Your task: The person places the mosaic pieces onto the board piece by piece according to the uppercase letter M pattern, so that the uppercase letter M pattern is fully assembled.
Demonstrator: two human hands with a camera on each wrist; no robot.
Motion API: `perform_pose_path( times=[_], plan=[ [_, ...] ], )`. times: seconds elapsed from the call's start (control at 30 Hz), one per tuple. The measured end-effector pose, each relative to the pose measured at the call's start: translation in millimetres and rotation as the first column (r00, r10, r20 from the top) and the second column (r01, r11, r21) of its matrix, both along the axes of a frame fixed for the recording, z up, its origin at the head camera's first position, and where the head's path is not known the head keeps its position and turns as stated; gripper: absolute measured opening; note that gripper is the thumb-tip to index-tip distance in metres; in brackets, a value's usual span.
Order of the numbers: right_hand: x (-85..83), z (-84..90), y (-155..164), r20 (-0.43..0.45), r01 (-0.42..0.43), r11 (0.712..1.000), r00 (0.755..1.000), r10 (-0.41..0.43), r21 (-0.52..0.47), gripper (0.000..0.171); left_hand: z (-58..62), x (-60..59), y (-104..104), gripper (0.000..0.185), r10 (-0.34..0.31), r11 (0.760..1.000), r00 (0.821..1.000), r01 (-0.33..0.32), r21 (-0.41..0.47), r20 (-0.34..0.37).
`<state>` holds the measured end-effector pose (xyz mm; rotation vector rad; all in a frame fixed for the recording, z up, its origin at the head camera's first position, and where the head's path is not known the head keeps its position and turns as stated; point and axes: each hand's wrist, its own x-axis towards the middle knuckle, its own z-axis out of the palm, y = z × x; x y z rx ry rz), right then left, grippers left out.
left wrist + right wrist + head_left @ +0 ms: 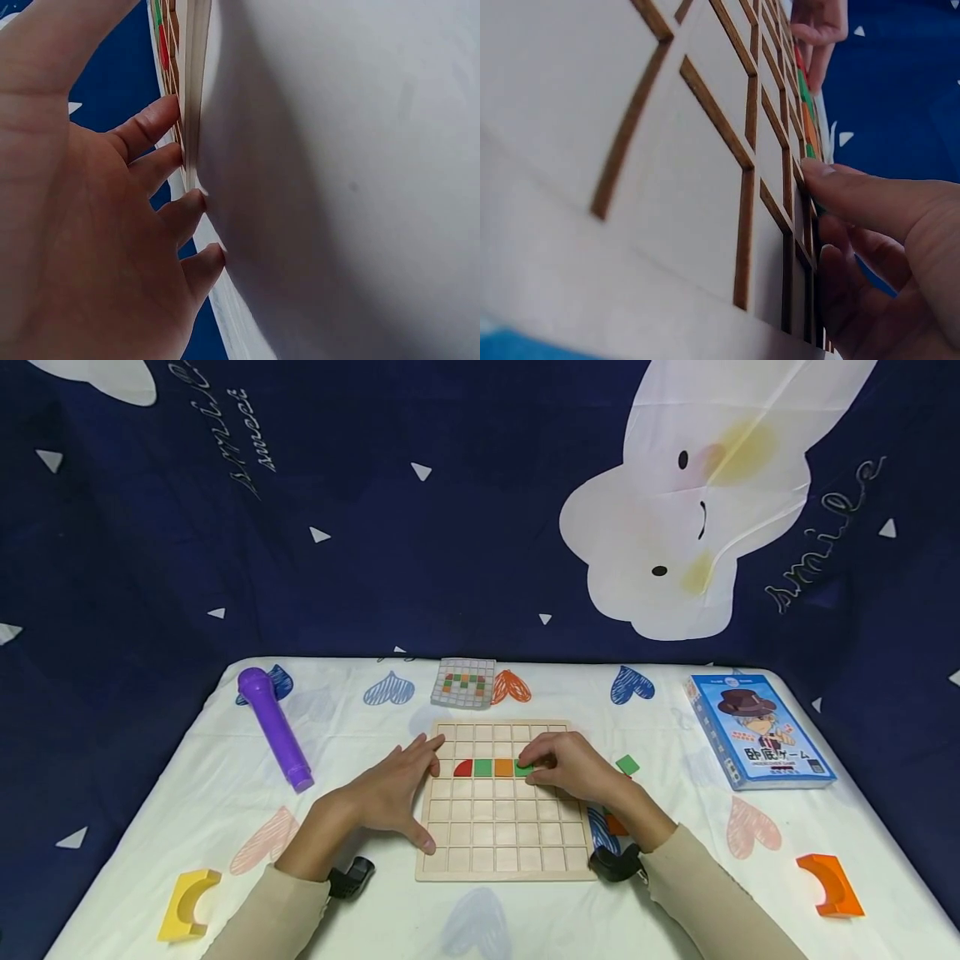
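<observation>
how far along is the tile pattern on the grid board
Early. Red, green and orange tiles sit in one row of the wooden grid board. The right hand is seating a fourth, green tile; the left hand steadies the board's edge. One loose green tile waits; most cells are bare.

My left hand (82,225) fills most of this shot, palm side toward the camera, fingers (154,124) straight-ish and spread, with the tips pressed up against the edge of the wooden grid board (196,67). Up top you can just make out a red piece (163,46) and a green piece (157,11) on the board. White tablecloth (352,187) takes up the right side.
</observation>
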<state>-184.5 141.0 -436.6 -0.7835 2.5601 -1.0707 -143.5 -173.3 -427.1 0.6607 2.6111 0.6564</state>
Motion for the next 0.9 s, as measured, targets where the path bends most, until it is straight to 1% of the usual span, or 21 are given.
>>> perform_pose_path(
  times=[0.13,0.37,0.47,0.63,0.77,0.9],
  plan=[
    [-0.3,0.5,-0.7,0.005,0.011,1.000,1.000,-0.011,-0.002,0.020,0.8,0.0,0.3,0.090,-0.001,1.000,1.000,0.001,-0.003,0.000],
    [0.1,1.0,-0.6,-0.013,0.003,1.000,1.000,-0.003,-0.004,0.020,1.1,0.3,0.3,0.090,-0.001,1.000,1.000,0.001,0.012,0.006],
    [0.5,1.5,-1.2,0.004,0.013,1.000,1.000,-0.013,-0.002,0.020,0.0,0.5,-0.1,0.091,-0.001,1.000,1.000,0.001,0.024,0.012],
    [0.7,2.1,-1.8,0.005,0.012,1.000,1.000,-0.012,0.000,0.020,-0.8,0.6,-0.3,0.091,0.001,0.999,1.000,-0.002,0.035,0.019],
    [-0.6,1.7,-1.5,-0.002,0.001,1.000,1.000,-0.001,0.000,0.019,-0.7,0.6,-0.4,0.091,0.003,0.999,1.000,-0.004,0.038,0.023],
    [-1.9,1.3,3.8,-0.009,-0.040,0.999,0.999,0.040,0.004,0.021,-0.7,0.8,0.1,0.091,0.002,0.999,1.000,-0.003,0.048,0.030]
  ],
)
